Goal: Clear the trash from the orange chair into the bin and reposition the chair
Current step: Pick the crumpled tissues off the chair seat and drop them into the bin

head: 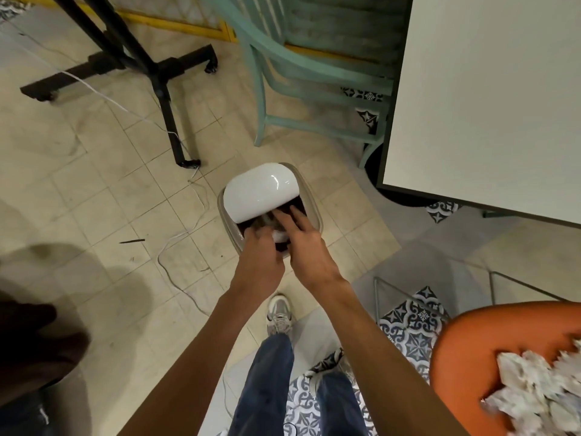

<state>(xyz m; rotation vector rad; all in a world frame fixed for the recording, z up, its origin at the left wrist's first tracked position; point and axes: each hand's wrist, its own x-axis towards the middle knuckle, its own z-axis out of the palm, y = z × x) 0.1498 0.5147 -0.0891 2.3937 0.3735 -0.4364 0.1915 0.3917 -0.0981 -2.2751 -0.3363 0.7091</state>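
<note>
Far left: black wheeled stand on beige floor tiles, with a thin white cable looping across the floor beside it.

Centre: small bin, rounded-square in outline, with a clear greyish rim and a dark interior. Carries a glossy white domed lid, tilted up over the far side, with the near part of the mouth uncovered.

At the near rim, the left hand, seen from the back, fingers curled down into the opening. Grip not discernible, the fingertips being hidden. Just beside it, the right hand, fingers straight and spread wide, reaching over the dark interior and grasping nothing visible. Between the two hands, in the mouth of the bin, a pale crumpled scrap.

Below the hands: grey-white trainer and blue jeans.

Upper centre: teal wooden chair, set close against a white table with a dark edge, filling the upper right.

Lower right corner: orange chair, well apart from the bin. Shows a smooth, rounded seat in saturated orange, with a thin metal wire frame beside it over blue-and-white patterned tiles. Bears a heap of paper trash: white, creased, jagged at the edges, blurred, and cut off by the right and lower borders.
</note>
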